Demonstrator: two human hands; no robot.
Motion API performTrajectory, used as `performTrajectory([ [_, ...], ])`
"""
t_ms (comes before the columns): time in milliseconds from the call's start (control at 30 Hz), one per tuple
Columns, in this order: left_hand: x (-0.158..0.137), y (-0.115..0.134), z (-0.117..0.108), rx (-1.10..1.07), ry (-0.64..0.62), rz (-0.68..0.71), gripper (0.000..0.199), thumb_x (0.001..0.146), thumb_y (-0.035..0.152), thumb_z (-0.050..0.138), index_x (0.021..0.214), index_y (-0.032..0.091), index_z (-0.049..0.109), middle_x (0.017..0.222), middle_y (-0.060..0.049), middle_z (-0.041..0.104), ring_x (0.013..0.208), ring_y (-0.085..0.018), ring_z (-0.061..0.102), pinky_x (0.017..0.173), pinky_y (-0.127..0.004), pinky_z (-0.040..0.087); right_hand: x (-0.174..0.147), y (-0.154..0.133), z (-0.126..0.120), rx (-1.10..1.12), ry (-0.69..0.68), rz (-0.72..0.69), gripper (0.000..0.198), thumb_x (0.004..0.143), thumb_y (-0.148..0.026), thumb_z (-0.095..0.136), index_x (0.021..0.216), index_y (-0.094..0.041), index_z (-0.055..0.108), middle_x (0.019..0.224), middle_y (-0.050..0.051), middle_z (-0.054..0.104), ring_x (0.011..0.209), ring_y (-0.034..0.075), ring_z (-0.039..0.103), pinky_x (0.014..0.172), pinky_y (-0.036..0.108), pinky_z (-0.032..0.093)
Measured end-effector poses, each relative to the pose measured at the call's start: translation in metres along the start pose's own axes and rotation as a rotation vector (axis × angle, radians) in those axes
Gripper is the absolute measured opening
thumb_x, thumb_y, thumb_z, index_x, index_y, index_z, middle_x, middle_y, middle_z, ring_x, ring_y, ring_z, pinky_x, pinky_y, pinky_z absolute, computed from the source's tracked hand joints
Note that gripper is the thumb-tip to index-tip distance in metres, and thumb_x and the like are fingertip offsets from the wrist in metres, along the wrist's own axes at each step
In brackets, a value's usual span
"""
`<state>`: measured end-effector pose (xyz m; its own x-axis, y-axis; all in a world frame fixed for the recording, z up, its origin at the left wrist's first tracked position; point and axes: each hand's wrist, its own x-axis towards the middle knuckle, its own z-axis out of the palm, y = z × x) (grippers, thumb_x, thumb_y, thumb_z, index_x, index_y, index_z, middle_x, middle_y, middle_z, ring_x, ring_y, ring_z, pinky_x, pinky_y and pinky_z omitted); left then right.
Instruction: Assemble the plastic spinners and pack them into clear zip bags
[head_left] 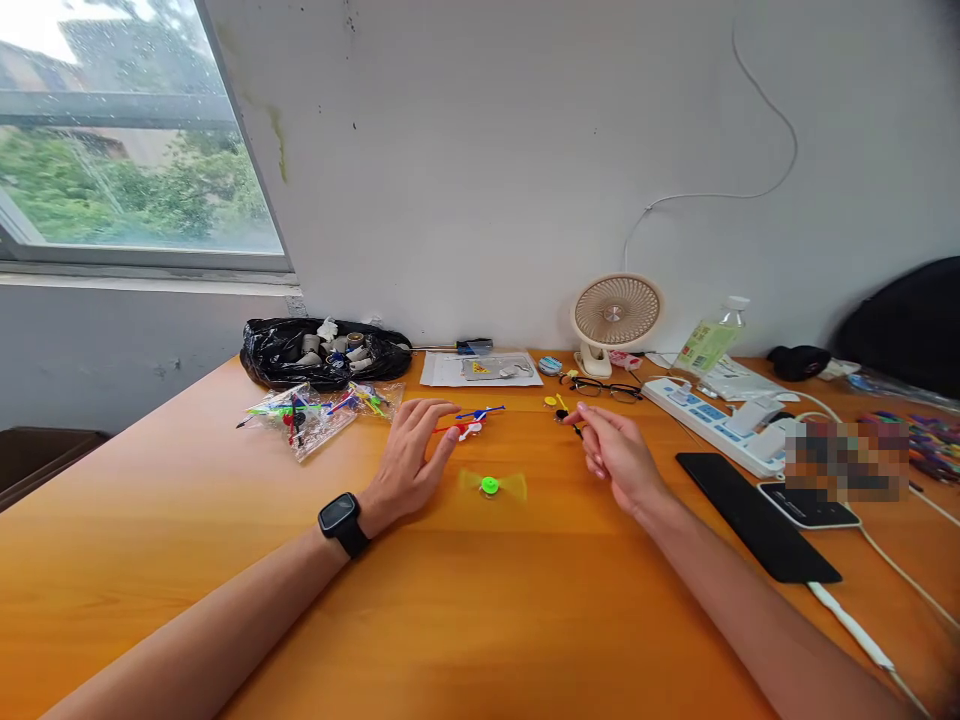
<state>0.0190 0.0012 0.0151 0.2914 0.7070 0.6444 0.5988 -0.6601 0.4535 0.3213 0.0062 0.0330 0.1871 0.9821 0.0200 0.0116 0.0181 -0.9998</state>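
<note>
A small green spinning top point(489, 486) stands on the wooden table between my hands, its pale yellow-green outer parts smeared by motion. My left hand point(417, 455), with a black watch point(343, 523) on its wrist, is open with fingers spread, to the left of the top. Just past its fingertips lie red, blue and white plastic pieces point(474, 422), partly hidden by the hand. My right hand point(615, 450) hovers right of the top, fingers loosely bent and holding nothing I can see. Black and yellow plastic pieces point(559, 410) lie by its fingertips, partly covered.
Clear bags of coloured plastic parts point(315, 415) lie at left, before a black plastic bag point(262, 350). Papers point(442, 370), glasses point(600, 387) and a clip fan point(615, 315) line the back. A power strip point(712, 425), bottle point(712, 340) and black slab point(750, 515) are at right.
</note>
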Motion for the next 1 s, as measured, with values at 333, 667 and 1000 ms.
performTrajectory([
  [333,0.003,-0.047,0.008,-0.050,-0.185,-0.294,0.038,0.110,0.048,0.036,0.126,0.021,0.057,0.132,-0.012,0.067,0.126,-0.027,0.061,0.111,-0.046,0.047,0.047,0.031,-0.046,-0.833,0.101,-0.332,0.024,0.092,-0.039,0.064,0.100,-0.017,0.071,0.078,0.003,0.065,0.068,0.017,0.057,0.060,0.027,0.038],
  [667,0.003,-0.037,0.007,0.047,-0.261,-0.219,0.043,0.110,0.049,0.032,0.128,0.020,0.057,0.133,-0.012,0.068,0.130,-0.029,0.057,0.115,-0.048,0.045,0.036,0.027,-0.040,-1.257,0.012,-0.323,0.004,0.099,-0.020,0.064,0.097,-0.020,0.067,0.098,0.003,0.071,0.090,0.019,0.063,0.067,0.026,0.036],
  [1000,0.003,-0.038,0.008,0.075,-0.274,-0.174,0.042,0.111,0.048,0.033,0.129,0.021,0.058,0.133,-0.012,0.068,0.129,-0.030,0.057,0.113,-0.050,0.045,0.040,0.022,-0.046,-1.165,0.172,-0.280,0.008,0.094,-0.019,0.062,0.086,-0.019,0.060,0.086,0.005,0.070,0.077,0.020,0.062,0.062,0.028,0.035],
])
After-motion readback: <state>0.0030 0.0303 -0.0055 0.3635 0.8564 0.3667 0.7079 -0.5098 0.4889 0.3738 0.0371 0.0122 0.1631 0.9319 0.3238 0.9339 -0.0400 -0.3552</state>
